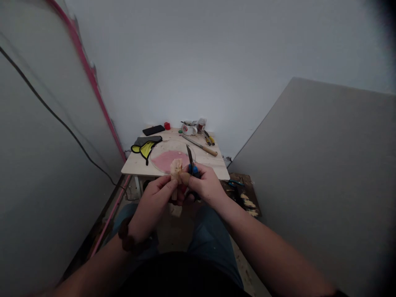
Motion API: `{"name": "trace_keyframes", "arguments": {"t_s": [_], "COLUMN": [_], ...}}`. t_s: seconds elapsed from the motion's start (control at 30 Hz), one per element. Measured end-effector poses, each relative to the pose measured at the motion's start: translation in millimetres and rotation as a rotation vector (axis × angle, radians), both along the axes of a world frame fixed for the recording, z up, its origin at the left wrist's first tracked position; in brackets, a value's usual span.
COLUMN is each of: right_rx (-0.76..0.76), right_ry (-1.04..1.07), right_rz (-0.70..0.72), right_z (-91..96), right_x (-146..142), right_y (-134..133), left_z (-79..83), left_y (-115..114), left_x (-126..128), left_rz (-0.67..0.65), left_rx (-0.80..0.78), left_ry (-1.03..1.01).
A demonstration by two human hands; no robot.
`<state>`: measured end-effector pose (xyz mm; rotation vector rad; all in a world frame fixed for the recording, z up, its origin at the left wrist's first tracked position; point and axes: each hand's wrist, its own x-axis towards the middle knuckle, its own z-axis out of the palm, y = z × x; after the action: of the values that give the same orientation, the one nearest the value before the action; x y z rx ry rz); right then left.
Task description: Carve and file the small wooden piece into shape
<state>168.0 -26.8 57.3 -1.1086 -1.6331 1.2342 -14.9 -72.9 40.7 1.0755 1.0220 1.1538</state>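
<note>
Between my two hands is a small pale piece of wood (pixel 176 166), held upright above my lap near the table's front edge. My left hand (pixel 161 189) is closed on its lower part, thumb on the near face. My right hand (pixel 206 181) is closed round the blue and black handle of a knife (pixel 189 155), its dark blade pointing up and away from me. The right thumb, with a tan covering on its tip, presses against the wood's right side. Some fingers of both hands are hidden behind the wood.
On the small table (pixel 136 164) lie a round pink mat (pixel 163 160), a grey and yellow cloth item (pixel 147 147), a black phone (pixel 154 130) and a wooden-handled saw (pixel 207 149). Behind stand a mug (pixel 188 130) and yellow-handled pliers (pixel 209 139). A grey panel (pixel 321 173) rises on the right.
</note>
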Motion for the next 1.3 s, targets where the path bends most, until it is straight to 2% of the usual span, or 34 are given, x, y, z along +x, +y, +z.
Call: {"name": "trace_keyframes", "arguments": {"t_s": [0.1, 0.27, 0.47, 0.6, 0.8, 1.0, 1.3], "right_rx": [-0.061, -0.007, 0.272, 0.352, 0.452, 0.513, 0.559], "right_ry": [0.084, 0.028, -0.354, -0.579, -0.799, -0.935, -0.99], "right_rz": [-0.001, -0.04, 0.064, 0.143, 0.161, 0.175, 0.206], "right_z": [-2.7, -6.4, -4.4, 0.2, 3.7, 6.9, 2.1], "right_x": [0.4, 3.3, 22.1, 26.3, 23.8, 23.3, 30.1], "right_y": [0.1, 2.1, 3.0, -4.3, -7.0, -1.0, 12.4], "left_z": [0.2, -6.7, 2.9, 7.1, -7.5, -19.7, -24.0], "left_y": [-0.9, -1.2, -1.5, -0.1, 4.0, 4.8, 4.6], "left_x": [1.0, 1.0, -2.8, -2.2, -2.5, -4.7, -5.6], "left_rz": [0.008, 0.04, 0.155, 0.199, 0.169, 0.136, 0.15], "left_rx": [0.027, 0.058, 0.077, 0.084, 0.066, 0.082, 0.028], "left_ry": [0.057, 0.094, 0.118, 0.125, 0.116, 0.071, 0.052]}}
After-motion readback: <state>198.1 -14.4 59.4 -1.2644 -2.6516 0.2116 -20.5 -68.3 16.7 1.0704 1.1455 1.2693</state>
